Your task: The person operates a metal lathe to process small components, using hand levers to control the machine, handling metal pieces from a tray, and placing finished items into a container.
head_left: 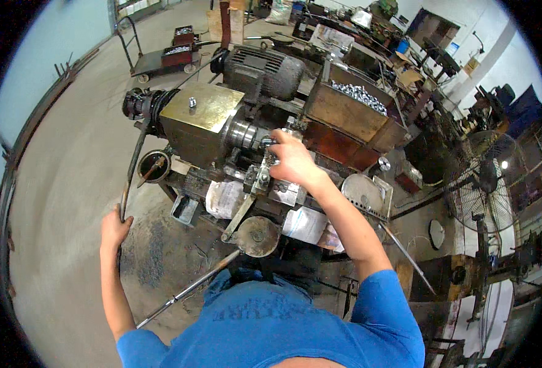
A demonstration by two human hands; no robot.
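My left hand (116, 227) is wrapped around a long dark lever (133, 161), which runs up to the left end of a lathe-like machine (188, 132). At the spindle's shiny metal chuck (242, 135), my right hand (292, 161) has its fingers curled in a pinch. A small shiny metal part (267, 141) shows at those fingertips, partly covered by them. Just below the right hand sits a tool post (262, 178) with bolts, on a slide strewn with metal chips. A flat crank handle (239, 218) points down from it toward a round metal plate (258, 236).
Behind my right hand stands a rusty metal bin (344, 110) heaped with small shiny metal parts (362, 97). An electric motor (265, 70) sits behind the headstock. A floor fan (484, 179) is at right; a cart (164, 61) with red boxes is at far left.
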